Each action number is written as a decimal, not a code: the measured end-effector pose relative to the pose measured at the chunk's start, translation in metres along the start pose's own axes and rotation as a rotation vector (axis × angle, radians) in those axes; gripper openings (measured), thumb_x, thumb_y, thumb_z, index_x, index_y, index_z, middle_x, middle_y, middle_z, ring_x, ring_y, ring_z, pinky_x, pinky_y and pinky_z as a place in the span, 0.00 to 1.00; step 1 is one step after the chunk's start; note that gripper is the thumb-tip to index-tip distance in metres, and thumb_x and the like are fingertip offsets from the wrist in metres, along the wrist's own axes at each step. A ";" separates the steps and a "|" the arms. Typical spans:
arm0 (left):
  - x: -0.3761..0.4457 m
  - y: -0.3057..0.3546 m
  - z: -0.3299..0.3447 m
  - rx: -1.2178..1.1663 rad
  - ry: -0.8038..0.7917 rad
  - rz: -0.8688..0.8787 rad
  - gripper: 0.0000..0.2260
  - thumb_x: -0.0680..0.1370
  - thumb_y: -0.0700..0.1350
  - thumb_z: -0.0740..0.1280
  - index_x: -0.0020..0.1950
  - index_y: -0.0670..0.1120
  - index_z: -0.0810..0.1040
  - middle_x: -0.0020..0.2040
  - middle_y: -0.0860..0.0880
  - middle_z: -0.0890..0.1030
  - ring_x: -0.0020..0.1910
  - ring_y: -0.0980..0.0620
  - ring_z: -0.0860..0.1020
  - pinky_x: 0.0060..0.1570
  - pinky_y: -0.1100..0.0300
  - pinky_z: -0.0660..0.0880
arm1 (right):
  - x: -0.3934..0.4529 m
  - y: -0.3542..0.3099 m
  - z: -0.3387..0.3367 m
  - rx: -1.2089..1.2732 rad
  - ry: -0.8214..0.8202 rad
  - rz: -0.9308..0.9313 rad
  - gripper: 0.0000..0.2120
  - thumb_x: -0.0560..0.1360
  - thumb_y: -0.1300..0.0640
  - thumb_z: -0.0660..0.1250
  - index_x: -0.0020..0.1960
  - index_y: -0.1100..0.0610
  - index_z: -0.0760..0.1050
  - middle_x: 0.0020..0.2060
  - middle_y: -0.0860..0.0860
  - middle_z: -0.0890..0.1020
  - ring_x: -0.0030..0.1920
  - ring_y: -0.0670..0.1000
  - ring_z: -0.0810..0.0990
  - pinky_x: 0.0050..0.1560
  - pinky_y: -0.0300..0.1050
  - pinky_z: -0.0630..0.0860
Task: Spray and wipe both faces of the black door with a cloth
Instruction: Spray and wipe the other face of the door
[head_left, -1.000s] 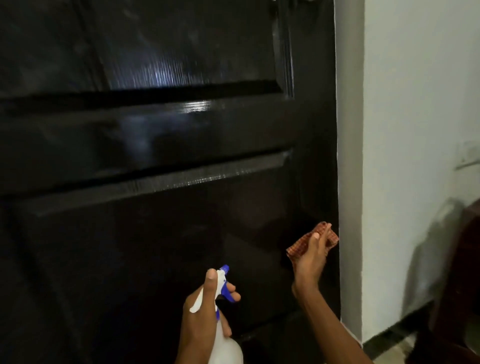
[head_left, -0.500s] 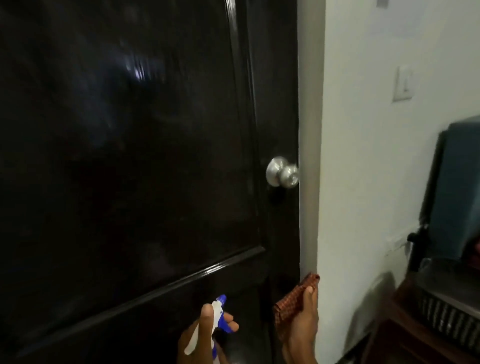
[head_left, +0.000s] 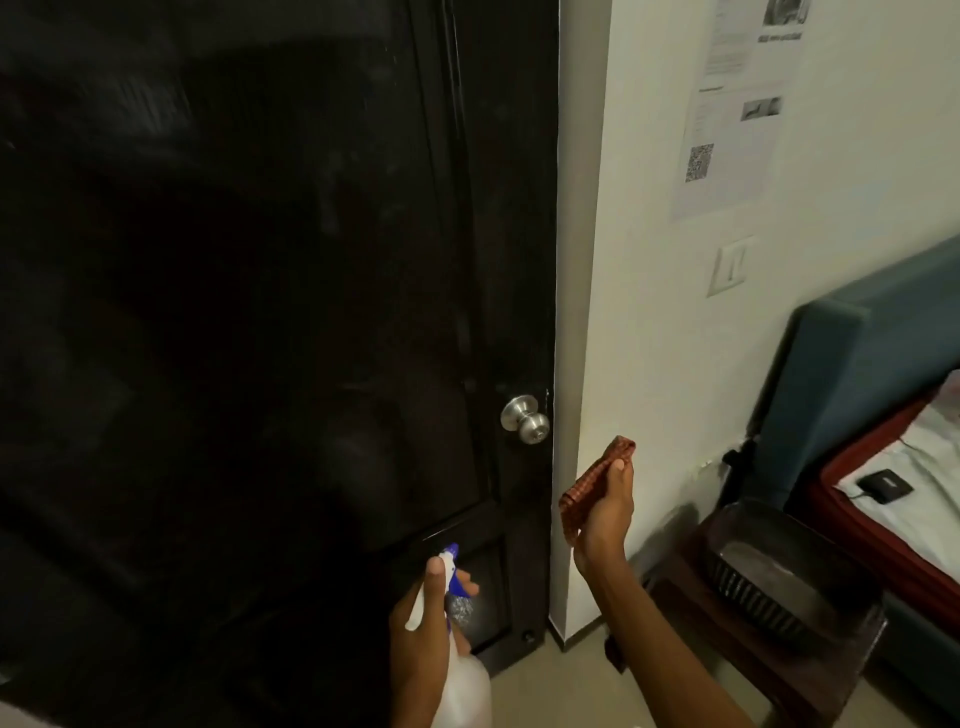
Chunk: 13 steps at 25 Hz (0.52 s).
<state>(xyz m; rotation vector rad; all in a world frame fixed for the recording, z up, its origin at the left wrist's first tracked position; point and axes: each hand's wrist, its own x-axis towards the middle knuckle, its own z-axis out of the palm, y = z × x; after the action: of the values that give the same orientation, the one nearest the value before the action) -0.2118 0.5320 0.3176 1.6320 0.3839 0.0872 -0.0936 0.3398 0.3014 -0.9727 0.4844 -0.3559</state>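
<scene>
Firstly, one black door (head_left: 234, 312): closed against the frame, glossy, filling the left and centre of the view, panelled face toward the camera.
One white wall (head_left: 649, 260), right of the door.
One bed (head_left: 909, 415), far right, with a teal headboard and a red-edged mattress under a pale sheet.
One dark wooden side table (head_left: 737, 665), near right, between the wall and the bed, carrying one dark slotted basket (head_left: 779, 577).
Two printed paper sheets (head_left: 732, 145) on the wall, upper right (the lower one shows a square code; text too small to read).
One light switch plate (head_left: 731, 266), below the sheets.
One small black device (head_left: 884, 486) with a cable, lying on the bed sheet.
One spray bottle (head_left: 460, 680), white with a blue nozzle and trigger, near the bottom centre, nozzle toward the door's lower panel.
One checked reddish cloth (head_left: 587, 488), folded, just right of the door's edge, apart from the door.
One silver door knob (head_left: 525, 418) at the door's right edge.
Two hands: left hand (head_left: 421, 639) wrapped round the bottle's neck with a finger on the trigger; right hand (head_left: 605, 512) clasping the cloth, thumb pressed on its top.
</scene>
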 end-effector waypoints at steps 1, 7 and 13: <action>0.001 0.007 0.007 -0.001 0.024 0.000 0.31 0.73 0.68 0.55 0.44 0.43 0.83 0.41 0.46 0.86 0.30 0.48 0.79 0.28 0.60 0.74 | 0.010 -0.003 0.000 -0.015 -0.012 0.012 0.27 0.85 0.42 0.55 0.82 0.47 0.58 0.73 0.51 0.71 0.71 0.55 0.71 0.74 0.57 0.67; 0.026 0.029 0.060 -0.140 0.267 -0.051 0.20 0.78 0.62 0.59 0.40 0.48 0.78 0.36 0.48 0.78 0.27 0.60 0.77 0.29 0.72 0.70 | 0.071 0.004 0.026 -0.240 -0.306 -0.086 0.24 0.86 0.45 0.54 0.81 0.47 0.61 0.73 0.48 0.72 0.73 0.51 0.70 0.76 0.52 0.66; 0.045 0.020 0.083 -0.143 0.352 -0.011 0.35 0.74 0.73 0.57 0.45 0.41 0.81 0.30 0.45 0.79 0.25 0.53 0.74 0.28 0.60 0.74 | 0.108 0.046 0.019 -1.170 -0.701 -0.891 0.26 0.86 0.45 0.53 0.83 0.44 0.54 0.82 0.49 0.56 0.82 0.53 0.49 0.81 0.51 0.47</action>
<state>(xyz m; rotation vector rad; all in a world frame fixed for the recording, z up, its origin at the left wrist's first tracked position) -0.1419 0.4648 0.3209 1.4728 0.6408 0.3888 0.0100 0.3237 0.2461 -2.3382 -0.5223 -0.4847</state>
